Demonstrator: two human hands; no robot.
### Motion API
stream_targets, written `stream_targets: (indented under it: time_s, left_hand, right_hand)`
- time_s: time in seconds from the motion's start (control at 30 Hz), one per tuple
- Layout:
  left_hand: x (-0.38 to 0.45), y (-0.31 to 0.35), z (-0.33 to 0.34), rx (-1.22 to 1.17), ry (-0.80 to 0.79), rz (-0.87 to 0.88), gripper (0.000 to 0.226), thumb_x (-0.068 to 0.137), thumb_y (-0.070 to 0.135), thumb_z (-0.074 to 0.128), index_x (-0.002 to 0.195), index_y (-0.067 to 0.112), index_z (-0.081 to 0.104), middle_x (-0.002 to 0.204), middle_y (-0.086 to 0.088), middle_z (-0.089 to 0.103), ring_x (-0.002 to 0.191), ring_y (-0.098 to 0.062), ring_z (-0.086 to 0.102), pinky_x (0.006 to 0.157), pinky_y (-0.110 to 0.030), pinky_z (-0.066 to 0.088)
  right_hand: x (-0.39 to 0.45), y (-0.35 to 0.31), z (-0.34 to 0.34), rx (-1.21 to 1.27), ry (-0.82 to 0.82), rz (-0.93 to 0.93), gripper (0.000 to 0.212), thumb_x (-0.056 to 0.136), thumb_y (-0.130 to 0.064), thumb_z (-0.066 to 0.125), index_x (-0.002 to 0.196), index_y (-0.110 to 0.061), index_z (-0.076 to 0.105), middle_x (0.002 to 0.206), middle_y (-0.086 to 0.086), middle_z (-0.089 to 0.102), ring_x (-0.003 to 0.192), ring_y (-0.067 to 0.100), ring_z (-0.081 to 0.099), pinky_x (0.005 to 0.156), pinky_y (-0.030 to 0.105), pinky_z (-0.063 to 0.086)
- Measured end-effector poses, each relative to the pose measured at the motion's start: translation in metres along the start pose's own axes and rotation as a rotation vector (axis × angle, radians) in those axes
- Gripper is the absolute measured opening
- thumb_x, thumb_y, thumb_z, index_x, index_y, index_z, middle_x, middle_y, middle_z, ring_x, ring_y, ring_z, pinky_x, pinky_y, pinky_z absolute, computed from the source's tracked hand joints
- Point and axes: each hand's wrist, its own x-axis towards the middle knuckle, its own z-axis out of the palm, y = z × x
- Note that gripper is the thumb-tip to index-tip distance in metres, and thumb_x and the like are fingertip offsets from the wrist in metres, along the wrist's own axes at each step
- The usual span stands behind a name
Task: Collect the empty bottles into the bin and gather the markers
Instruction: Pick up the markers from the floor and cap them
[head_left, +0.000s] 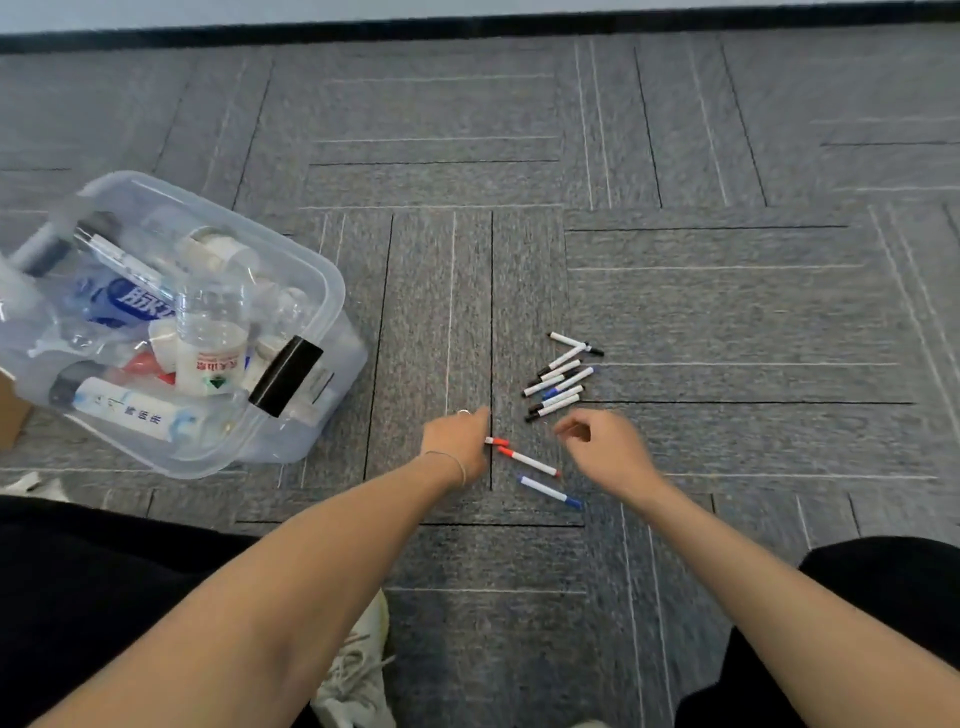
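A clear plastic bin (332, 291) stands on the carpet at the left, full of several empty bottles (210, 332). Several white markers with black and blue caps (558, 382) lie bunched on the carpet at the centre. Closer to me lie a red-capped marker (529, 461) and a blue-capped marker (550, 491). My left hand (460, 441) rests on the carpet, closed over a red-tipped marker (497, 441) whose end sticks out to the right. My right hand (605, 449) hovers just right of the red-capped marker, fingers curled and apart, holding nothing.
Grey patterned carpet covers the floor up to a dark baseboard (467, 26) at the far wall. My black-clad knees frame the bottom corners, with a white shoe (358, 670) between them. A cardboard corner (10, 410) shows at the left edge.
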Motion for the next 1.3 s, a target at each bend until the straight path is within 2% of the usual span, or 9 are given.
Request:
stream_targets:
  time_s: [0.2,0.37,0.5,0.73,0.9,1.0,1.07,1.13,1.3]
  left_hand:
    - [0.022,0.007,0.015,0.217,-0.016,0.107,0.028,0.097,0.024,0.054,0.124,0.016,0.057,0.115,-0.01,0.068,0.104,-0.033,0.068,0.069,-0.037,0.043]
    - [0.009,-0.014,0.014,-0.063,0.114,-0.014,0.022,0.095,0.029,0.048,0.108,0.015,0.059,0.103,-0.009,0.066,0.095,-0.032,0.064,0.075,-0.04,0.05]
    - [0.0,-0.026,0.012,-0.282,0.167,-0.078,0.014,0.103,0.025,0.038,0.096,0.016,0.047,0.082,-0.002,0.056,0.071,-0.023,0.053,0.064,-0.035,0.037]
    - [-0.022,-0.03,0.021,-0.3,0.281,-0.147,0.016,0.102,0.031,0.04,0.096,0.02,0.05,0.069,0.002,0.061,0.058,-0.015,0.055,0.051,-0.031,0.039]
    - [-0.027,-0.024,0.018,-0.227,0.266,-0.122,0.015,0.094,0.035,0.052,0.099,0.021,0.052,0.072,0.006,0.062,0.063,-0.016,0.06,0.057,-0.032,0.049]
    - [-0.026,-0.011,0.018,-0.157,0.259,0.017,0.013,0.092,0.032,0.053,0.097,0.021,0.051,0.074,0.004,0.061,0.068,-0.021,0.059,0.059,-0.032,0.044]
    - [-0.025,0.004,0.019,-0.106,0.242,0.141,0.013,0.092,0.032,0.053,0.098,0.02,0.05,0.075,0.001,0.063,0.068,-0.023,0.058,0.06,-0.031,0.038]
    - [-0.022,0.022,0.02,-0.059,0.203,0.242,0.015,0.092,0.032,0.053,0.101,0.02,0.052,0.079,-0.001,0.066,0.072,-0.026,0.061,0.061,-0.032,0.036]
    - [-0.013,0.066,0.03,0.012,0.079,0.319,0.026,0.086,0.026,0.062,0.109,0.019,0.053,0.091,-0.005,0.071,0.086,-0.032,0.066,0.071,-0.037,0.051]
  right_hand:
    - [0.0,0.006,0.007,-0.137,0.005,-0.002,0.024,0.091,-0.017,0.058,0.105,-0.028,0.074,0.089,-0.009,0.072,0.081,0.014,0.066,0.07,0.029,0.051]
    - [0.01,-0.007,0.027,-0.308,-0.047,-0.082,0.023,0.087,-0.018,0.059,0.105,-0.023,0.073,0.098,-0.002,0.075,0.092,0.024,0.068,0.074,0.035,0.056]
    - [0.016,-0.023,0.043,-0.464,-0.112,-0.182,0.008,0.082,-0.02,0.067,0.089,-0.017,0.07,0.089,0.002,0.07,0.087,0.027,0.066,0.074,0.036,0.056]
    - [0.025,-0.024,0.059,-0.661,-0.177,-0.263,0.023,0.078,-0.003,0.065,0.066,-0.012,0.048,0.081,0.003,0.062,0.086,0.024,0.059,0.08,0.041,0.058]
    - [0.031,-0.019,0.055,-0.767,-0.169,-0.309,0.007,0.087,-0.011,0.062,0.093,-0.015,0.06,0.1,0.008,0.067,0.1,0.029,0.059,0.078,0.038,0.045]
    - [0.032,-0.01,0.047,-0.668,-0.111,-0.249,0.005,0.087,-0.021,0.062,0.087,-0.016,0.063,0.091,0.007,0.067,0.092,0.03,0.064,0.073,0.034,0.048]
    - [0.034,-0.004,0.035,-0.575,-0.066,-0.149,0.021,0.086,-0.031,0.063,0.073,-0.018,0.053,0.081,0.005,0.064,0.083,0.03,0.067,0.07,0.033,0.053]
    - [0.036,0.004,0.02,-0.446,0.007,-0.029,0.019,0.082,-0.033,0.065,0.076,-0.016,0.058,0.079,0.003,0.066,0.08,0.03,0.067,0.064,0.031,0.047]
    - [0.035,0.035,-0.009,-0.144,0.095,0.186,0.014,0.084,-0.026,0.066,0.076,-0.015,0.068,0.067,0.002,0.065,0.068,0.027,0.062,0.053,0.029,0.04]
